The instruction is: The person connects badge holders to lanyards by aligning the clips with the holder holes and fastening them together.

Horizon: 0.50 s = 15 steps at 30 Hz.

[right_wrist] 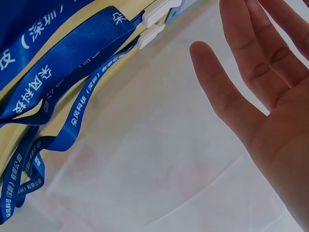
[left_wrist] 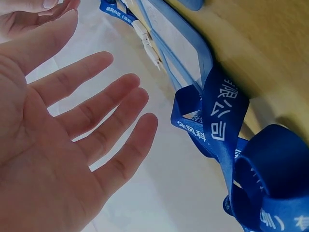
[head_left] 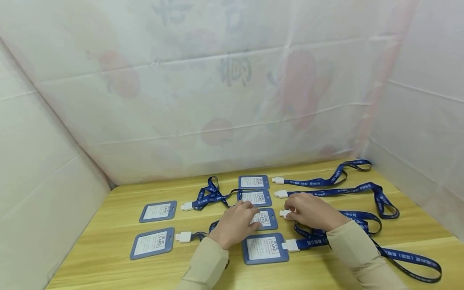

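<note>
My left hand (head_left: 235,224) hovers over the left edge of a blue badge holder (head_left: 268,218) in the inner column, its fingers spread and loosely bent. In the left wrist view the left palm (left_wrist: 53,130) holds nothing. My right hand (head_left: 312,210) is beside the white clip (head_left: 283,214) of a blue lanyard, fingers bent downward; whether they touch the clip is hidden. Thumb and fingers stand apart around bare air in the right wrist view. Nearest me, another badge holder (head_left: 266,248) has a lanyard's white clip (head_left: 291,245) at its slot.
Two more badge holders (head_left: 158,211) (head_left: 152,243) lie at the left, with lanyard clips (head_left: 187,206) (head_left: 183,237) beside them. Farther back are two others (head_left: 253,182) (head_left: 256,197), and lanyards (head_left: 326,182) (head_left: 342,191) stretch rightward. White cloth walls (head_left: 224,100) enclose the wooden table (head_left: 108,225).
</note>
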Each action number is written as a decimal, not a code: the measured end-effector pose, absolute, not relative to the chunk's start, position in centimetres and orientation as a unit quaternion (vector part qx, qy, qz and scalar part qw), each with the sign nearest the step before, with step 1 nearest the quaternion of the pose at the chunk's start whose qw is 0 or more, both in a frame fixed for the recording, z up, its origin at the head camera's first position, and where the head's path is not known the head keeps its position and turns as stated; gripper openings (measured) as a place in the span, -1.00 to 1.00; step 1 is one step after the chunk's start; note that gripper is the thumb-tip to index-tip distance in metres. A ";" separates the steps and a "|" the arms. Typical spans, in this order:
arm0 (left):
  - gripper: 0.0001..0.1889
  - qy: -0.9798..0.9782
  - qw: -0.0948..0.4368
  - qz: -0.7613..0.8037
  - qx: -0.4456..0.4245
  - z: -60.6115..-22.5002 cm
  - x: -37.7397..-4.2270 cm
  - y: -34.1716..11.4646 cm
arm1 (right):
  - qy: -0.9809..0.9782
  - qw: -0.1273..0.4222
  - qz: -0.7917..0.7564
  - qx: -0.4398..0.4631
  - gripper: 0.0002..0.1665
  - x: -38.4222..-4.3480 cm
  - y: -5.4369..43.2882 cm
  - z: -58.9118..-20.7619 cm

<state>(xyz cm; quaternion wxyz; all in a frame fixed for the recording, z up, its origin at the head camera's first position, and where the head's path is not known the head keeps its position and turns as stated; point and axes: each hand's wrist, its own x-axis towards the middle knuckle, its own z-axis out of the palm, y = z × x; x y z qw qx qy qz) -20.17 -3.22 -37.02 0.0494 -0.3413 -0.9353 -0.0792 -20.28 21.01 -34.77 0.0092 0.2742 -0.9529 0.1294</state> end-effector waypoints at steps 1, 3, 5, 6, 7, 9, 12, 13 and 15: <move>-0.61 -0.936 0.048 -0.079 -0.341 -37.0 -20.2 -3.2 | -0.954 0.006 0.129 0.271 -0.89 -20.3 21.0 -34.8; -0.61 -0.936 0.045 -0.082 -0.339 -37.0 -20.3 -3.2 | -0.957 -0.002 0.127 0.261 -0.90 -20.4 21.0 -34.8; -0.61 -0.937 0.043 -0.084 -0.336 -36.9 -20.4 -3.2 | -0.958 -0.007 0.126 0.256 -0.89 -20.5 21.0 -34.8; -0.61 -0.938 0.041 -0.087 -0.334 -37.0 -20.4 -3.2 | -0.959 -0.009 0.124 0.254 -0.89 -20.6 21.0 -34.8; -0.61 -0.938 0.040 -0.088 -0.333 -37.0 -20.5 -3.2 | -0.960 -0.011 0.124 0.253 -0.88 -20.6 21.0 -34.8; -0.61 -0.938 0.040 -0.092 -0.331 -37.1 -20.6 -3.2 | -0.960 -0.010 0.122 0.250 -0.88 -20.7 21.0 -34.8; -0.62 -0.938 0.041 -0.095 -0.329 -37.1 -20.7 -3.1 | -0.960 -0.009 0.123 0.250 -0.89 -20.8 21.1 -34.8; -0.62 -0.939 0.042 -0.095 -0.329 -37.1 -20.7 -3.1 | -0.960 -0.009 0.123 0.250 -0.89 -20.9 21.1 -34.8; -0.62 -0.939 0.042 -0.095 -0.328 -37.1 -20.8 -3.0 | -0.960 -0.010 0.125 0.251 -0.89 -20.9 21.1 -34.8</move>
